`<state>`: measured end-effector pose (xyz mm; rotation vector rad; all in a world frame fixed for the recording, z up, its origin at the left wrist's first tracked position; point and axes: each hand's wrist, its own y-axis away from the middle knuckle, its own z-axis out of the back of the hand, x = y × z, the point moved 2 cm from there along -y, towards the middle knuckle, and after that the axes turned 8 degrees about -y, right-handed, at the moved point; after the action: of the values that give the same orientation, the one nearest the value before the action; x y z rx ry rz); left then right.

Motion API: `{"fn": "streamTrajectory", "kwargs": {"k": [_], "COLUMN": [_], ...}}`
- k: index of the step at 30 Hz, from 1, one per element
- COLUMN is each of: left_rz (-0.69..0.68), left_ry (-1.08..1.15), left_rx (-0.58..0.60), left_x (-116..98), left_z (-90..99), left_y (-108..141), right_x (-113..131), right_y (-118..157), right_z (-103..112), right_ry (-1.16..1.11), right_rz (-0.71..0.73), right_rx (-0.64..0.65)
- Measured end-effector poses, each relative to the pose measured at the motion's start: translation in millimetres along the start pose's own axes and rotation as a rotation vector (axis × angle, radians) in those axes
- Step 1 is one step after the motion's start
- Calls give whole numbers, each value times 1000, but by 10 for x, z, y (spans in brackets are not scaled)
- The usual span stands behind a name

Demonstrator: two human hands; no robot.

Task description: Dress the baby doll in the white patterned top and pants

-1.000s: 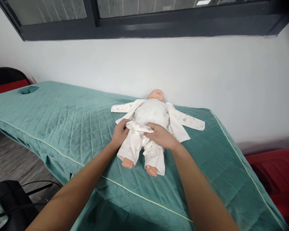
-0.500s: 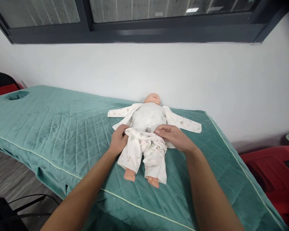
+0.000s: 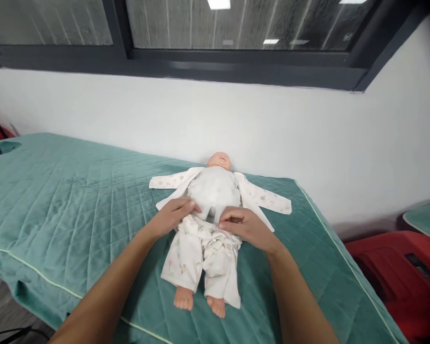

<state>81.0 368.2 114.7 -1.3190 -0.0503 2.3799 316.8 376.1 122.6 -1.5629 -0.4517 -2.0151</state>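
A baby doll (image 3: pixel 219 161) lies on its back on a green quilted bed, its bare feet toward me. A pale cloth body (image 3: pixel 215 186) shows between the sides of an open white printed jacket (image 3: pixel 274 199), whose sleeves spread outward. White printed trousers (image 3: pixel 186 255) cover its legs, with the waistband bunched around the upper thighs. My left hand (image 3: pixel 175 215) rests with fingers outstretched over the doll's hip, just above the waistband. My right hand (image 3: pixel 245 227) pinches the waistband near the middle, thumb and index finger together.
The green bed cover (image 3: pixel 93 200) runs along a white wall (image 3: pixel 272 129) under a dark-framed window (image 3: pixel 236 67). A face hole (image 3: pixel 2 148) is at the bed's far left. Right of the bed stands a red plastic object (image 3: pixel 397 272).
My left hand has left the waistband's side edge and now reaches over the doll's hip. My right hand stays on the waistband, now nearer its middle. The whole view has shifted.
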Motion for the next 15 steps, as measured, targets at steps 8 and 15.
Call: {"fn": "streamTrajectory", "kwargs": {"k": [8,15], "left_rz": [-195,-229], "left_ry": [-239,-117], "left_rx": [542,512], "left_x": [-368,-350], "left_z": [-14,-18], "left_y": [-281,-246], "right_x": [59,60], "right_y": [27,29], "right_z": [2,-11], "right_ry": [71,71], "right_rz": [-19,5], "right_rx": [155,209]}}
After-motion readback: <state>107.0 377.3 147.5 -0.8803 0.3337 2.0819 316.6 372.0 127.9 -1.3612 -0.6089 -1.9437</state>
